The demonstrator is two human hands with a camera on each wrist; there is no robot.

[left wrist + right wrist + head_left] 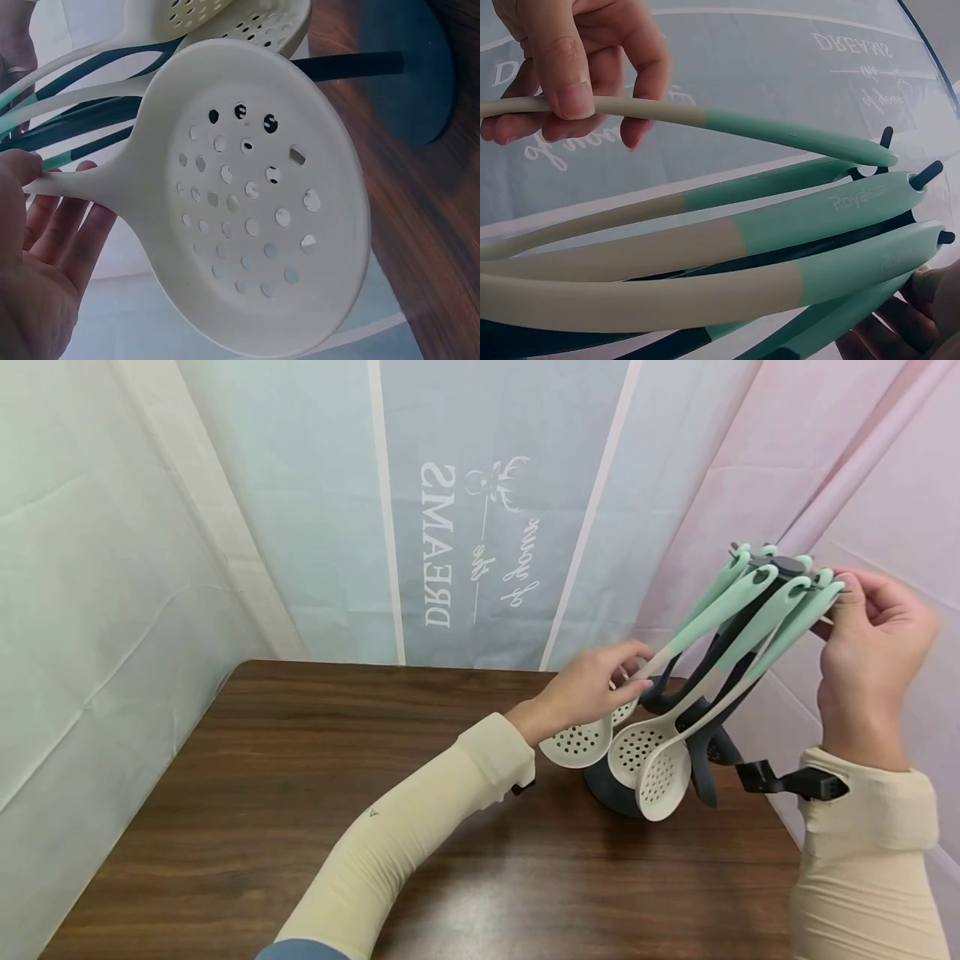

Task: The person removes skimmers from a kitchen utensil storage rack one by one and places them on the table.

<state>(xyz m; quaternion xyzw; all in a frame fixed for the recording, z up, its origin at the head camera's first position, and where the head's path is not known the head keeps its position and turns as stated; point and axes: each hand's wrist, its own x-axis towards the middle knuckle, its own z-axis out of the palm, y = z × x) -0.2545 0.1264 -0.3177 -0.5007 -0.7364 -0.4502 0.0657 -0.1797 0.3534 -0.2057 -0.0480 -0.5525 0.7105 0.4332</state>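
Note:
My left hand (600,685) pinches the cream lower handle of a skimmer (330,247), thumb on one side and fingers on the other. The skimmer's round bowl is full of holes, and its mint-green handle end is up at a hook of the utensil stand (787,566). At the stand's top right, my right hand (877,635) grips with thumb and fingers beside a mint handle end; some of its fingers are hidden behind the handles. Other cream perforated spoons (663,781) and dark utensils (701,768) hang around the stand, tilted with it.
The stand's dark round base (611,789) is on the brown wooden table (337,752), near its right side. Pale green and pink curtains (315,510) surround the table at the back and sides. A black wrist mount (795,781) sits on the right sleeve.

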